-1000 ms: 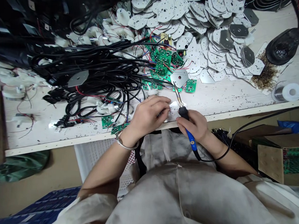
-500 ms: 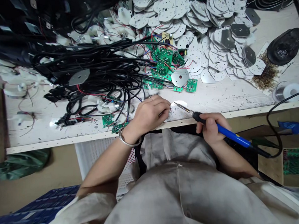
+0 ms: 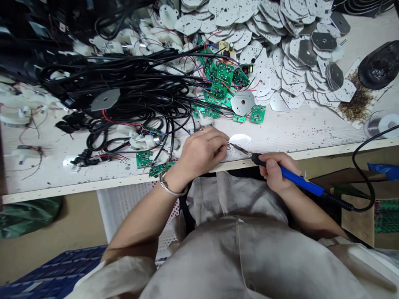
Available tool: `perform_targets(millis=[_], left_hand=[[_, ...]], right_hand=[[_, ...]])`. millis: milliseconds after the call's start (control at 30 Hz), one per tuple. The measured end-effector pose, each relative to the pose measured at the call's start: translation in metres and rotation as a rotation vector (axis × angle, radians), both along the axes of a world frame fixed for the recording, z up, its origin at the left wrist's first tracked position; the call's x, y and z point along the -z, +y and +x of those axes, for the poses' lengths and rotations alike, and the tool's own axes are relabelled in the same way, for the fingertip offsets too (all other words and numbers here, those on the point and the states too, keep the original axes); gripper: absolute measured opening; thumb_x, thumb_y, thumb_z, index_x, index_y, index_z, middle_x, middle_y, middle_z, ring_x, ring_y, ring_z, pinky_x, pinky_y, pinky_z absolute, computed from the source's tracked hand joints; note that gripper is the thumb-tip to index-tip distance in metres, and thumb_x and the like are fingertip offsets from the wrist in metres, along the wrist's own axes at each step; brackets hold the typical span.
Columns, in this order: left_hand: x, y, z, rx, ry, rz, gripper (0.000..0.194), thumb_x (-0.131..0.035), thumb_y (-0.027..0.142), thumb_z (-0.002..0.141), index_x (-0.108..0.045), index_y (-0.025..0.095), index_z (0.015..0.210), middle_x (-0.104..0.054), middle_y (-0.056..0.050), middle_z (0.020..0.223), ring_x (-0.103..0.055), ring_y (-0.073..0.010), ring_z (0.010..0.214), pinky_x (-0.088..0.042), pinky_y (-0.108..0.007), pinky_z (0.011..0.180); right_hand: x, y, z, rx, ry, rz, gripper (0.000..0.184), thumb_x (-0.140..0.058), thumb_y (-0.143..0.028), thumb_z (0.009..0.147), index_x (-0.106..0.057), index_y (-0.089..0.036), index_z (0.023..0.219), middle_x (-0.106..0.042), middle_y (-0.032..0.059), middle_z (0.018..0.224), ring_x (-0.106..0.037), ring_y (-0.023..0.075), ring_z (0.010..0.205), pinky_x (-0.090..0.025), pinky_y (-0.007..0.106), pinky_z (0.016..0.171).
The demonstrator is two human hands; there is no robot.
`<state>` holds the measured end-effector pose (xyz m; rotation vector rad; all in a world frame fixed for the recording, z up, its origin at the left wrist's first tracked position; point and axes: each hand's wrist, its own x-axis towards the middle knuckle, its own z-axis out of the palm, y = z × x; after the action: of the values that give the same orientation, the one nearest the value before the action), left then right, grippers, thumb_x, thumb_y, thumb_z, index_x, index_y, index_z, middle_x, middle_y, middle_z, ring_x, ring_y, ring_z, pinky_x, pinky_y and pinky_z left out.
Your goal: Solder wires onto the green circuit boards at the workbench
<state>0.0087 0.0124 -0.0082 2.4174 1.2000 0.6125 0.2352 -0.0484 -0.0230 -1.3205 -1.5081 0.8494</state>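
My right hand (image 3: 278, 171) is closed around a soldering iron (image 3: 304, 182) with a blue handle and black grip. Its metal tip points left, over a white octagonal LED board (image 3: 243, 138) lying flat near the table's front edge. Close to that tip, my left hand (image 3: 204, 150) is closed in a pinch at the board's left side. Thin reddish wires (image 3: 229, 146) show at its fingertips; the fingers hide the rest. Whether the tip touches the wires or the board, I cannot tell.
Black cables (image 3: 139, 85) and green circuit boards (image 3: 221, 80) crowd the left and middle. Stacked white boards (image 3: 289, 65) fill the back. At right are a black iron holder (image 3: 380, 65) and a solder spool (image 3: 385, 124). The iron's cord (image 3: 360, 152) loops at right.
My right hand has moved slightly left, bringing the soldering iron's tip down and closer to my left fingertips. The left hand keeps its pinch, and the view has shifted a little.
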Motion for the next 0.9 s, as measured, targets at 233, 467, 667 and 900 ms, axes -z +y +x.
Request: perform_targets(millis=[233, 467, 667, 900], left_hand=[[0.0, 0.0, 0.0, -0.013, 0.021, -0.015, 0.015, -0.053, 0.016, 0.087, -0.068, 0.017, 0.084, -0.075, -0.005, 0.096, -0.067, -0.019, 0.092, -0.054, -0.033, 0.084], [0.001, -0.001, 0.001, -0.025, 0.014, -0.013, 0.015, -0.053, 0.016, 0.086, -0.067, 0.017, 0.083, -0.075, -0.005, 0.096, -0.067, -0.0192, 0.092, -0.054, -0.034, 0.085], [0.002, 0.0, 0.001, -0.014, 0.008, 0.002, 0.015, -0.053, 0.015, 0.087, -0.067, 0.017, 0.082, -0.074, -0.005, 0.095, -0.067, -0.0189, 0.091, -0.054, -0.033, 0.084], [0.001, 0.0, 0.001, -0.015, 0.032, -0.009, 0.015, -0.053, 0.015, 0.086, -0.067, 0.017, 0.082, -0.075, -0.005, 0.096, -0.067, -0.0187, 0.092, -0.054, -0.033, 0.084]], right_hand=[[0.002, 0.0, -0.002, 0.039, 0.023, 0.06, 0.019, -0.056, -0.038, 0.092, -0.068, -0.026, 0.086, -0.071, -0.0006, 0.068, -0.066, 0.0145, 0.056, -0.053, 0.027, 0.049], [0.004, 0.009, 0.0, -0.096, 0.008, 0.246, 0.014, -0.053, -0.026, 0.091, -0.067, -0.026, 0.093, -0.071, -0.0023, 0.066, -0.065, 0.0136, 0.054, -0.055, 0.027, 0.052], [0.002, 0.02, 0.001, -0.238, -0.031, 0.49, 0.021, -0.054, -0.016, 0.086, -0.065, -0.025, 0.101, -0.066, -0.0046, 0.058, -0.063, 0.0131, 0.049, -0.052, 0.025, 0.049], [0.013, 0.014, 0.003, -0.162, 0.011, 0.396, 0.016, -0.051, -0.023, 0.09, -0.065, -0.026, 0.096, -0.065, -0.0039, 0.058, -0.061, 0.0131, 0.047, -0.052, 0.027, 0.048]])
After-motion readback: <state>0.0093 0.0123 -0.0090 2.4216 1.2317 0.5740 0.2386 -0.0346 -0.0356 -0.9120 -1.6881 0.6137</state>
